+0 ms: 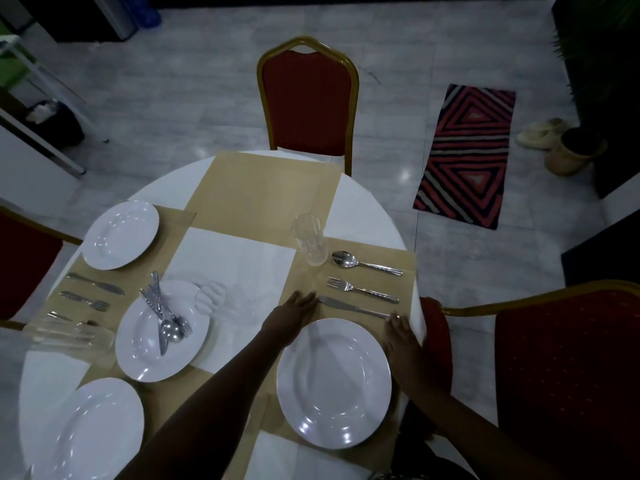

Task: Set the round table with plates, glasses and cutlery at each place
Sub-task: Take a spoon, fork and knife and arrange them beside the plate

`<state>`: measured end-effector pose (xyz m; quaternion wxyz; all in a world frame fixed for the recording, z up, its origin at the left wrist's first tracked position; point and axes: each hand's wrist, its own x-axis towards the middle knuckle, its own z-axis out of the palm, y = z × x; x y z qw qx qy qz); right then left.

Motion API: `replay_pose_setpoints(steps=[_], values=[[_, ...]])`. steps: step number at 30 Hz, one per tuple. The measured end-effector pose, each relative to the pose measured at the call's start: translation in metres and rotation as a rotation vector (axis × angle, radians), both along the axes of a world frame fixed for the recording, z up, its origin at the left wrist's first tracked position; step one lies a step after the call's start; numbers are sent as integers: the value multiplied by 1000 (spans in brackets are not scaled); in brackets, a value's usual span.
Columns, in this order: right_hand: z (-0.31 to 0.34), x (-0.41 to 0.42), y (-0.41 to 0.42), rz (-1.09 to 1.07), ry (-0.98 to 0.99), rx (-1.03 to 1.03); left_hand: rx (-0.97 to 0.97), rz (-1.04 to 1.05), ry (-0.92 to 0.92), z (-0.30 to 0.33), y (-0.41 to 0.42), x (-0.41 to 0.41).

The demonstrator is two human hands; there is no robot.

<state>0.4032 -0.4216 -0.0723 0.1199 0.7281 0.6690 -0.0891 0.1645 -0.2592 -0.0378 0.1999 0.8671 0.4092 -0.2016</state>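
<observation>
Left hand (pixel 294 311) and right hand (pixel 403 336), fingers flat and holding nothing, bracket a thin, slippery table knife (pixel 353 307), best pinched mid-handle.

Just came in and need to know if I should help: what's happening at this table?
A person is setting the round table. Both hands are at the right-hand place: the left hand and right hand rest at either end of the knife, beside the plate, fork, spoon and glass. The far placemat is bare; spare cutlery lies on another plate.
</observation>
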Motion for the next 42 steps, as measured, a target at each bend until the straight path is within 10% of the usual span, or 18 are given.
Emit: replay_pose_setpoints(steps=[6, 10, 23, 42], values=[[-2, 4, 4, -46, 156, -145, 12, -1, 63, -1, 0, -3], [18, 10, 7, -246, 484, 179, 6, 42, 34, -4, 1, -3], [-19, 13, 56, -20, 179, 78, 36, 7, -32, -9, 19, 39], [2, 30, 87, -27, 274, 87, 57, 108, -174, -5, 25, 47]])
